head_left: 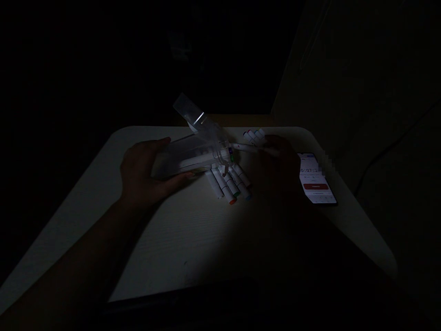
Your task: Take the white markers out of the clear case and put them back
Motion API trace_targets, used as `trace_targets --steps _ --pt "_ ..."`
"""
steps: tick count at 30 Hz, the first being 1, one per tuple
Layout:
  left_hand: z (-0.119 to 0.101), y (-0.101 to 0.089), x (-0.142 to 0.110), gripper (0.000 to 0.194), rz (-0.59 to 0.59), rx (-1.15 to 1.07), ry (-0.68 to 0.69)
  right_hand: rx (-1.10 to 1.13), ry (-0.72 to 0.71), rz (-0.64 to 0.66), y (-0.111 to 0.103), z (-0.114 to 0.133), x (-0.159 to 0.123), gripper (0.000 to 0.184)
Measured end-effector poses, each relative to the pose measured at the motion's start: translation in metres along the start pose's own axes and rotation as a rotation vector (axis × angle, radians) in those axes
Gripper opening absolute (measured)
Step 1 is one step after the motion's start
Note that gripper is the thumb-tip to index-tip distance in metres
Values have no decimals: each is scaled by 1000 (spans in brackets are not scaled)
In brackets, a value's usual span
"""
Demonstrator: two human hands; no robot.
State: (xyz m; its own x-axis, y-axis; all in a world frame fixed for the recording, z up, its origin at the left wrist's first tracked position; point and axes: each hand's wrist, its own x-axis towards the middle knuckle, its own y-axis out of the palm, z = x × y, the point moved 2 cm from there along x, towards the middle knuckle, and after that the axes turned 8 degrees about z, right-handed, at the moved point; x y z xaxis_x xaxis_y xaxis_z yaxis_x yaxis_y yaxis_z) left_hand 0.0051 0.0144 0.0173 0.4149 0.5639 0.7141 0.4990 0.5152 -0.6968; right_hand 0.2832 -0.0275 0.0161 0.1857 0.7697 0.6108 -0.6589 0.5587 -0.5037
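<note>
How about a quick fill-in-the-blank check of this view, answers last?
The clear case is held in the ____ hand, while the right hand holds a white marker.
The loose marker nearest the camera shows an ____ end.
The phone lies on the table to the ____ of the case.
Its screen shows a wide ____ bar.
Missing words: left; orange; right; red.

1 head view, forward and down over a nearby tabletop (pixel 165 239)
</note>
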Motion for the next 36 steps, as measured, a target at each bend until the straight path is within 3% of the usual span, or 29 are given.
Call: trace_targets --steps 4,8,11,17,29,36 --pt "-1 0 0 78 -3 -1 1 204 -31 -104 -10 4 -1 42" --pt "0 0 0 78 -1 -7 -7 377 -116 -301 -20 5 1 33" --pt "1 1 -1 79 -15 -8 -2 442 -104 -345 -20 2 3 32" --pt "1 0 -1 79 -9 -24 30 467 -81 -248 -7 0 3 33" --pt "-1 -2 0 79 25 -13 66 174 27 -4 10 16 -9 36" --pt "1 -1 0 79 23 1 75 236 50 139 12 17 -10 41"
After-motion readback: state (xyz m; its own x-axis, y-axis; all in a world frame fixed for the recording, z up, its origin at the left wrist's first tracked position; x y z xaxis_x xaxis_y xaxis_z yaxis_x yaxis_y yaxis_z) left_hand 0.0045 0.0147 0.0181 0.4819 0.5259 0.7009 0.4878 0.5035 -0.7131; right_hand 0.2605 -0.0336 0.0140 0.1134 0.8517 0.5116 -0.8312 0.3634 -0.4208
